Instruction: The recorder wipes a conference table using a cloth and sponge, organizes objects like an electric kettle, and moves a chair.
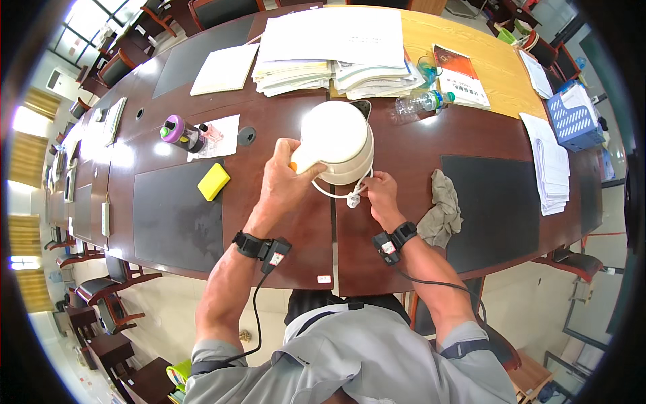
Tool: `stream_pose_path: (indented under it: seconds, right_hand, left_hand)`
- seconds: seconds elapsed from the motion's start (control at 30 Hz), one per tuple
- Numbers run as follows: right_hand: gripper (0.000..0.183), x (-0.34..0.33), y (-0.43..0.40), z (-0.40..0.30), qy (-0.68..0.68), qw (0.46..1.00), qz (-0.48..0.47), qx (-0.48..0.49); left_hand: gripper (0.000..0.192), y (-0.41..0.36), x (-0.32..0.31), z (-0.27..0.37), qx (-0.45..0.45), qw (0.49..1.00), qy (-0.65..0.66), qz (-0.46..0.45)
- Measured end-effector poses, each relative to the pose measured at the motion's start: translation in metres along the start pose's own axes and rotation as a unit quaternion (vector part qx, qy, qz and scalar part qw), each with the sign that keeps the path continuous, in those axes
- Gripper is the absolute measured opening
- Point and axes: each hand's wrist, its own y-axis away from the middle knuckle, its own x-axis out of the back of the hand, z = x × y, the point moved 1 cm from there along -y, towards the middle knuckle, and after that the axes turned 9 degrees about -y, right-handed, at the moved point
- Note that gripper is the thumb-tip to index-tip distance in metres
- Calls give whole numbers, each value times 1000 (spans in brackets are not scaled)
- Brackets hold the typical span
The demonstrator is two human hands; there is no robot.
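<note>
A white electric kettle with its lid down is in front of me over the dark wooden table. My left hand is wrapped around its handle, which has an orange button. Below the kettle's base loops a white power cord with a plug. My right hand pinches the cord beside the plug, close to the kettle's lower right side. The fingertips of that hand are partly hidden. Whether the kettle touches the table is hard to tell.
A grey cloth lies to the right, a yellow sponge to the left. Behind the sponge stands a purple-lidded bottle. Paper stacks, a lying plastic bottle, a glass cup and a blue file box sit farther back.
</note>
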Motion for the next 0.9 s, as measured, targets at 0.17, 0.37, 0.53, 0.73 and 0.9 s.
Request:
stream_pose_path:
  seconds: [0.17,0.37,0.53,0.73,0.9]
  right_hand:
    - [14,-44,-4,10,-25,998,-59,21]
    - [27,-113,-28,61,1,998,-32,-57]
    - [18,-142,-49,86,20,996,-84,-34]
    - [7,-131,-47,45,130,963,-213,101]
    - [38,-20,-6,-26,415,878,-92,221]
  left_hand:
    - [43,-7,28,-19,-25,996,-46,66]
    - [46,-7,64,-76,21,990,-84,109]
    - [47,-14,72,-101,69,984,-74,145]
    - [43,-48,68,-121,50,978,-94,182]
    - [46,-78,57,-110,39,978,-95,181]
